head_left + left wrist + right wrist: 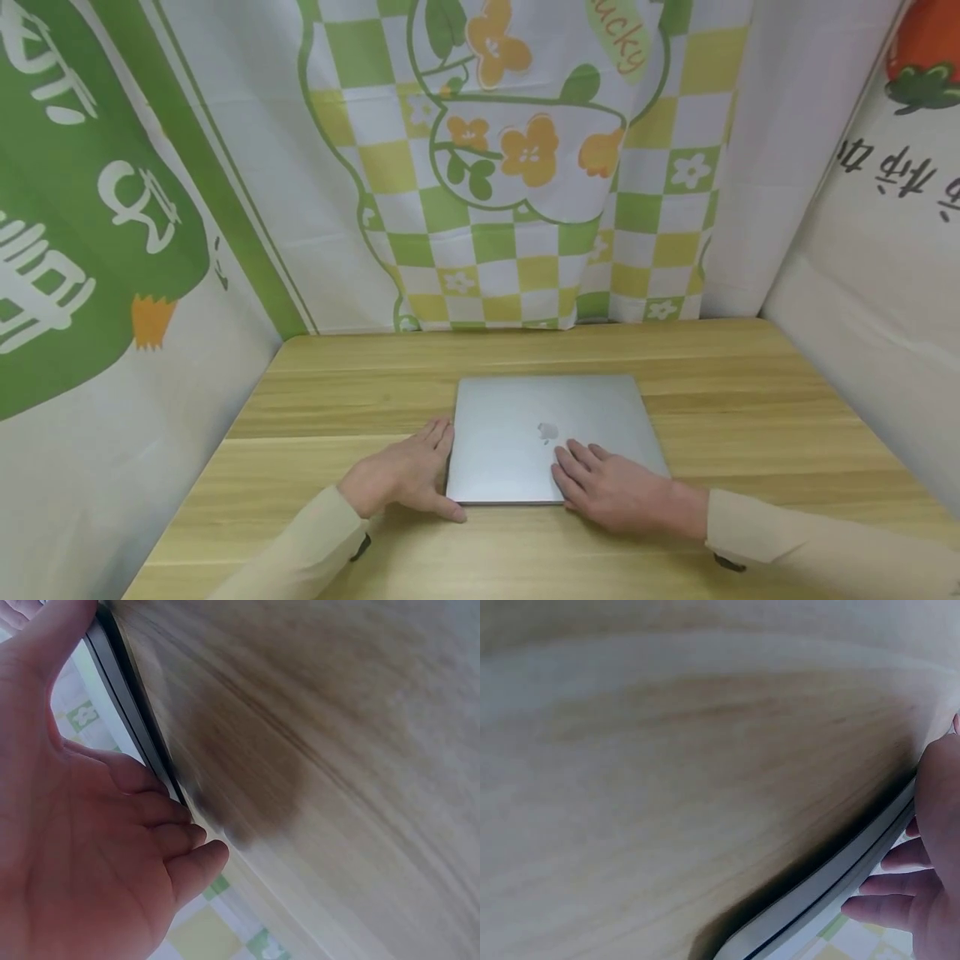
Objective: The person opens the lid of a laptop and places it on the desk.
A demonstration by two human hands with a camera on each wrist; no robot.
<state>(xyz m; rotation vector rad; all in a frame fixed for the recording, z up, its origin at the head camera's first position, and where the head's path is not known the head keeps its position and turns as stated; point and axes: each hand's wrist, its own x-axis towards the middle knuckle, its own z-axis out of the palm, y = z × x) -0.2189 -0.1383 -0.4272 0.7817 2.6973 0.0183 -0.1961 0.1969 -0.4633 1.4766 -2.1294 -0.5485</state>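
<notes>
A closed silver laptop (502, 450) with an apple logo on its lid lies flat on the wooden table. My left hand (405, 472) is at its left side, the fingers extended along that edge and the thumb by the front left corner. In the left wrist view, the palm of the left hand (97, 847) faces the laptop's dark edge (131, 709). My right hand (618, 492) rests on the lid near the front, fingers stretched toward the logo. The right wrist view shows the laptop's thin side (832, 881) beside the fingers of the right hand (937, 862).
Wood-grain tabletop (337, 387) surrounds the laptop. A green-and-yellow checked curtain (525, 250) hangs along the back edge. Printed cloths stand on both sides, a green-patterned one (112, 275) at left and a pale one (885, 275) at right.
</notes>
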